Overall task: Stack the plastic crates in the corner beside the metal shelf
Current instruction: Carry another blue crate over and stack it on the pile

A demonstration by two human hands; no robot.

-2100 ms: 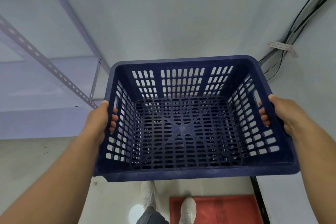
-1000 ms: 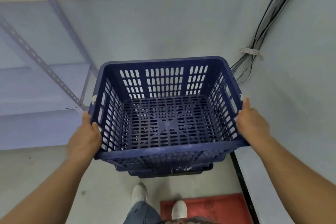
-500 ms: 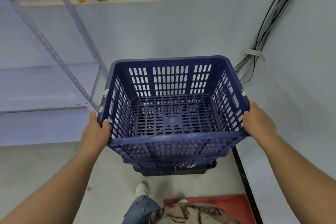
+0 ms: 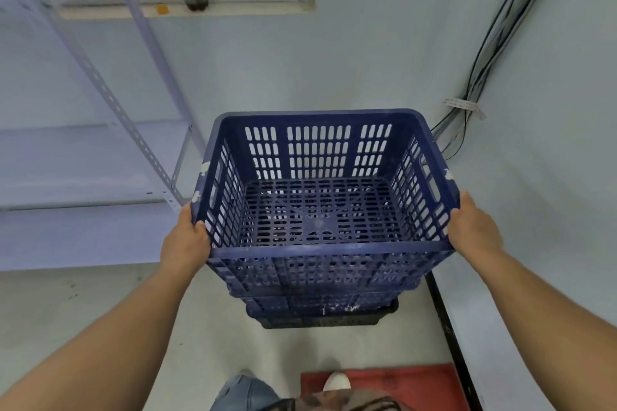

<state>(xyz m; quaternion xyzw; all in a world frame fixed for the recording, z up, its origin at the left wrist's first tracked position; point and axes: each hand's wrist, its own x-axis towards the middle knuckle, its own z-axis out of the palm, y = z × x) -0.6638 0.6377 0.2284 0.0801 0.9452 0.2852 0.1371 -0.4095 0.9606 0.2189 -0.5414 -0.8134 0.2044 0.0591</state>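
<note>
I see the top blue crate (image 4: 320,210) in the middle of my view, upright, with its open side up and nothing inside. It sits nested on a stack of other blue crates (image 4: 320,297) (I count maybe two or three below, the lowest one is dark and hard to separate), and this stack stands on the pale floor (image 4: 83,310) in the corner of the room.

The left hand (image 4: 185,245) grips the near left corner of the top crate, with the fingers curled over the rim. The right hand (image 4: 472,230) holds the near right corner in the same way, the thumb lying along the rim.

Just to the left of the stack stands the metal shelf (image 4: 100,160), with its perforated upright post close to the crate's left wall. Behind the crates is the light blue wall (image 4: 334,60), and at the right a bundle of black cables (image 4: 484,53) runs down into the corner. At the bottom edge I see a red mat (image 4: 400,387) with a white shoe (image 4: 337,381) on it.
</note>
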